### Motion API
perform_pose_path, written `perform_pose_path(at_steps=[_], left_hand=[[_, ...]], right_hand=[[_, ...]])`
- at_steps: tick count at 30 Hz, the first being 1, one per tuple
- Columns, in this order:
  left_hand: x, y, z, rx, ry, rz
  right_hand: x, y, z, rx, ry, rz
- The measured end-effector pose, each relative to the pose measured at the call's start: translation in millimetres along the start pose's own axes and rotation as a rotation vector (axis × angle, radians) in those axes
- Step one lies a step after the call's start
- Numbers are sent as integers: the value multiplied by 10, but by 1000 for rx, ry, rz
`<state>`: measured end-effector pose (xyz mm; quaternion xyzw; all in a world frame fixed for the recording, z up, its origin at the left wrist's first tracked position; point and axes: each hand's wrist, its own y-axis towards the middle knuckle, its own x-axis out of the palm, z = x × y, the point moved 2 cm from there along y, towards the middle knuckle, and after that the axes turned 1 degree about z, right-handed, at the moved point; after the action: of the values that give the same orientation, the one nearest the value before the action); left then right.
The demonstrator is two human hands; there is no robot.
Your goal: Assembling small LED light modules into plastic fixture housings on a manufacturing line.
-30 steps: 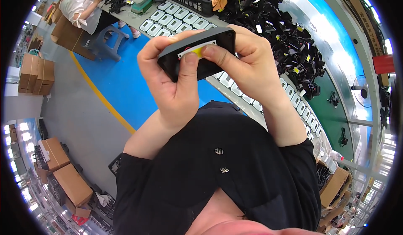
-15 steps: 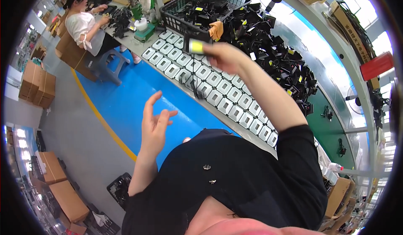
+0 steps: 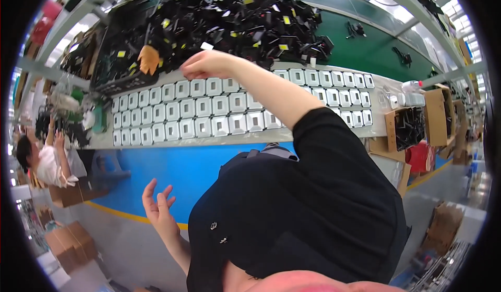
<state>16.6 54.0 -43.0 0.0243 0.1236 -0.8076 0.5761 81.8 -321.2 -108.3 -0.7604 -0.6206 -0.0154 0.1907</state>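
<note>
My right hand (image 3: pixel 206 64) reaches over the back row of silver-white square frames (image 3: pixel 219 105), fingers curled together, with nothing visible in them. Just beyond it lies a heap of black adapter-like units with cables (image 3: pixel 235 28), some bearing yellow or white labels. The frames stand in three long rows on the bench, each with a dark square centre. Low on the left, my left hand (image 3: pixel 160 208) is raised above the floor, empty, its fingers apart. An orange glove or cloth (image 3: pixel 148 60) hangs on the rim of a black crate (image 3: pixel 125 86) left of my right hand.
A co-worker (image 3: pixel 52 161) sits at the far left by a blue-grey stool (image 3: pixel 112 164). At the bench's right end are a cardboard box (image 3: pixel 390 127) of black parts and a bottle with a red cap (image 3: pixel 412 86). Metal posts frame the bench.
The view has swung to the right along the bench. The black unit with a yellow label and cable has left my right hand. My left hand stays raised with its fingers apart.
</note>
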Motion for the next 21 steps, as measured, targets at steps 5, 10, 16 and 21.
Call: perform_pose_path(at_steps=[5, 10, 16, 21], left_hand=[[484, 152, 69, -46, 80, -167], [1043, 181, 191, -71, 154, -247], [1718, 135, 325, -165, 226, -262], [2054, 75, 395, -200, 295, -230]], right_hand=[[-2150, -1128, 306, -115, 88, 701], [-4070, -2213, 932, -48, -26, 1231], [-5191, -2687, 1166, 516, -684, 1396], [-5574, -2558, 998, 747, -806, 1308]])
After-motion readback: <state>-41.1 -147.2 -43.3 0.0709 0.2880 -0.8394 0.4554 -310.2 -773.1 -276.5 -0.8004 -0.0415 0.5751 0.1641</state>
